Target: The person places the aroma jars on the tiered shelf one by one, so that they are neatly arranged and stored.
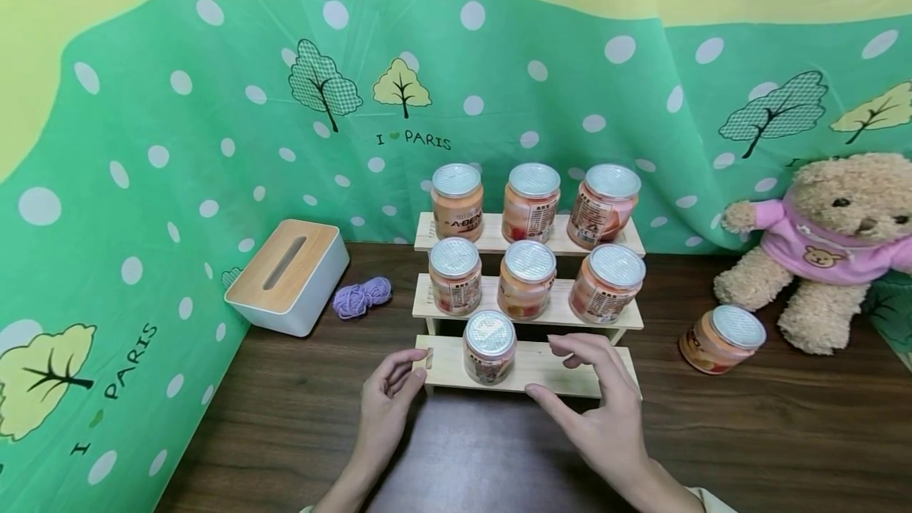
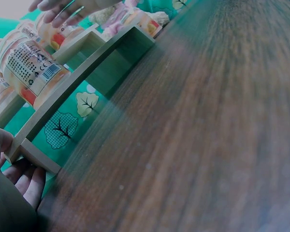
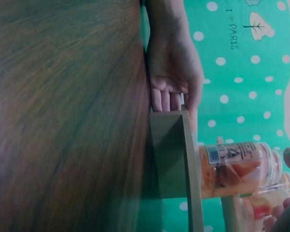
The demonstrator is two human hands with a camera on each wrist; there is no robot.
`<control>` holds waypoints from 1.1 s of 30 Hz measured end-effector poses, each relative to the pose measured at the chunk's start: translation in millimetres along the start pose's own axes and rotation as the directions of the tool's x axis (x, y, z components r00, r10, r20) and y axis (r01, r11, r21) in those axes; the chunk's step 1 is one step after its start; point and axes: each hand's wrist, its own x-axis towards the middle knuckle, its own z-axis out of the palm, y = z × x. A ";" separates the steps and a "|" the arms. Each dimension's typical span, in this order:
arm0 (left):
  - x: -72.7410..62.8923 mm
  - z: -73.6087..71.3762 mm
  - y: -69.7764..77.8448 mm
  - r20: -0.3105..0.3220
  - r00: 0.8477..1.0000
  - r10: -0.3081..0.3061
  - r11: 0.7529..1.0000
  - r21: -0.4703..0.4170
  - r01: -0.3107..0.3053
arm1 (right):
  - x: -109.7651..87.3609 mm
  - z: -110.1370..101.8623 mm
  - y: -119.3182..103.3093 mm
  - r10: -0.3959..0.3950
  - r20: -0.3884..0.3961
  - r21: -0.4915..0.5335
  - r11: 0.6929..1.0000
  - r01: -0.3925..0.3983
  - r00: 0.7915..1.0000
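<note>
A light wooden three-step display shelf (image 1: 559, 370) stands on the dark table. At the left end of its lowest step, my left hand (image 1: 385, 406) pinches the board, thumb above and fingers at the side, as the left wrist view also shows. One fruit jar (image 1: 490, 356) with a silver lid sits upright on that step, left of its middle. Over the right part of the step hovers my right hand (image 1: 606, 410), thumb and fingers spread apart with nothing between them. Three similar jars (image 1: 529, 282) fill the middle step, and three more jars (image 1: 531, 204) stand on the top one.
Another fruit jar (image 1: 721, 340) stands on the table to the right, by a teddy bear (image 1: 826, 240) in a pink top. To the left are a tissue box (image 1: 288, 275) with a wooden lid and a purple yarn skein (image 1: 362, 297). A green dotted curtain (image 1: 499, 62) hangs behind.
</note>
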 end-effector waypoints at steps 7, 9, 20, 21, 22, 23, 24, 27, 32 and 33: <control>-0.4 7.5 25.1 -0.034 0.990 -0.138 0.989 0.038 0.140 | 1.9 -16.9 0.0 -0.003 -0.041 0.027 1.000 0.004 0.999; -0.1 8.1 27.3 -0.040 0.985 -0.170 0.984 0.043 0.172 | 2.7 -21.7 -0.4 -0.003 -0.058 0.032 0.999 0.005 0.998; -1.1 5.3 21.7 -0.024 0.996 -0.084 0.996 0.021 0.084 | 5.2 -41.7 2.1 -0.001 -0.135 0.065 0.998 0.010 0.991; -1.3 5.5 22.4 -0.024 0.995 -0.092 0.996 0.017 0.093 | 4.7 -43.7 3.1 0.001 -0.143 0.055 0.998 0.007 0.990; -1.5 5.3 21.4 -0.023 0.997 -0.077 0.997 0.019 0.078 | 3.8 -46.1 4.0 0.005 -0.149 0.041 0.999 0.001 0.989; -1.4 5.4 21.4 -0.022 0.996 -0.082 0.996 0.017 0.083 | 3.1 -48.4 5.1 0.009 -0.155 0.028 1.000 -0.005 0.988; -1.4 5.6 21.5 -0.023 0.996 -0.087 0.996 0.019 0.088 | 2.5 -50.7 6.0 0.013 -0.161 0.015 1.000 -0.011 0.987; -1.4 5.9 22.6 -0.024 0.994 -0.104 0.994 0.023 0.105 | 1.7 -57.3 8.9 0.021 -0.175 0.006 1.000 -0.020 0.984; -0.6 6.1 21.5 -0.027 0.991 -0.134 0.990 0.030 0.135 | 2.9 -67.7 11.6 0.032 -0.201 0.002 0.999 -0.032 0.979; -0.3 6.5 21.8 -0.029 0.989 -0.144 0.989 0.033 0.145 | 3.1 -69.9 12.1 0.034 -0.209 0.004 0.999 -0.034 0.977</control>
